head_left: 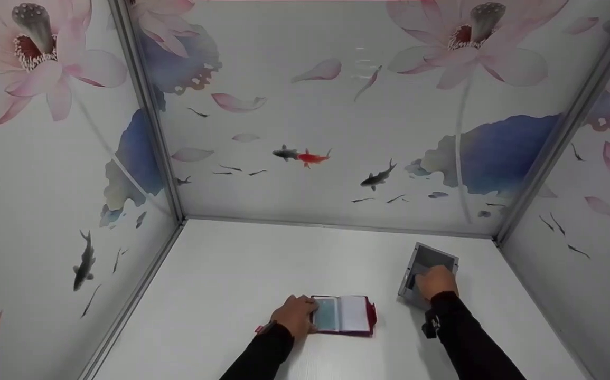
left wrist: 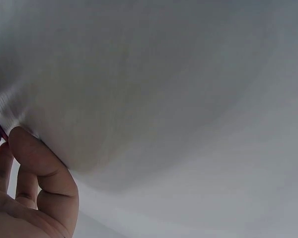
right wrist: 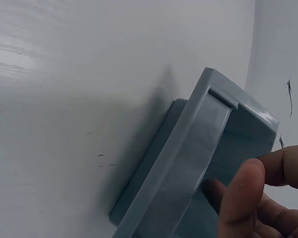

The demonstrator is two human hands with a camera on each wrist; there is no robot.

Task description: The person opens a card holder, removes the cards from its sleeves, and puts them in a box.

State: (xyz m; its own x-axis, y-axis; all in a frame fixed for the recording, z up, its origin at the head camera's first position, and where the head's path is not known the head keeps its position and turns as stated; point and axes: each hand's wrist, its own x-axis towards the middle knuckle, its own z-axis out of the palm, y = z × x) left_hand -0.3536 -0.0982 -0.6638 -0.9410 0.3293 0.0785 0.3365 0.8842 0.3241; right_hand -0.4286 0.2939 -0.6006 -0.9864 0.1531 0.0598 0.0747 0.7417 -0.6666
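Observation:
In the head view, my left hand (head_left: 295,315) grips the left edge of a small red-covered card holder (head_left: 355,314), which lies open on the table. A bluish page or card shows on its left side, a white page on its right, and a red tab sticks out at the right end. Only a sliver of the red edge appears beside the thumb (left wrist: 37,153) in the left wrist view. My right hand (head_left: 437,282) reaches into a grey plastic box (right wrist: 171,166) with its fingers bent. Whether anything sits between those fingers is hidden.
The white table (head_left: 241,264) is enclosed by a back wall (head_left: 326,121) and two side walls printed with lotus flowers and fish. Metal strips (head_left: 178,206) run along the corners. The grey box stands near the right back corner.

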